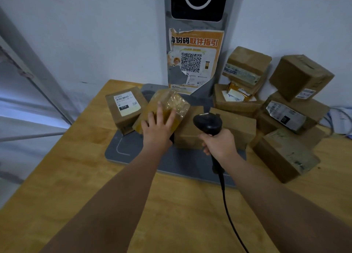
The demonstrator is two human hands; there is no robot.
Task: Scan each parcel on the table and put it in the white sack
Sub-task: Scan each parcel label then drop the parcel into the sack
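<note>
A tape-wrapped brown parcel (171,104) leans tilted on the grey base plate (129,150) in the middle of the wooden table (76,176). My left hand (157,127) lies on it with straight, spread fingers. My right hand (219,143) grips a black handheld scanner (208,124), whose head points toward the parcels. A labelled box (124,108) stands to the left of the taped parcel. Plain boxes (236,128) sit behind the scanner. The white sack is not in view.
Several cardboard boxes (293,108) are stacked at the right, up to the wall. A grey kiosk post (196,62) with an orange QR poster rises behind the plate. The scanner's black cable (228,214) trails toward me. A metal frame (38,77) stands left.
</note>
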